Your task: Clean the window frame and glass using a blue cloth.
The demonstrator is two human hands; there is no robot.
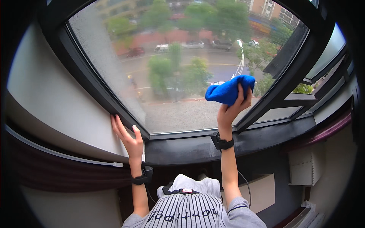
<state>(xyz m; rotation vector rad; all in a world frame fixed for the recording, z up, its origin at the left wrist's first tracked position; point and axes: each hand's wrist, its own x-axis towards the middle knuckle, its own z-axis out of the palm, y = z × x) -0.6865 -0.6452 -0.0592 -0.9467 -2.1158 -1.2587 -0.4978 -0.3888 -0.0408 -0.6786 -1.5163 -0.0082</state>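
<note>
A folded blue cloth (227,92) is gripped in my right hand (237,105), which is raised in front of the window pane (182,117) near its lower right. The fingers lie over the cloth's right part; whether it presses on the glass I cannot tell. My left hand (131,140) rests with fingers spread against the pale wall beside the dark window frame (99,98), at the pane's lower left corner. That hand holds nothing. Part of the glass on the left looks hazy and speckled. A black band with a small box sits on each wrist.
Below the pane runs a dark sill (182,151). Purple curtains (57,167) hang at the left, beside a white rod (64,149). A smaller window (323,64) stands at the right, with a white cabinet (306,165) below. Through the glass are a street, trees and parked cars.
</note>
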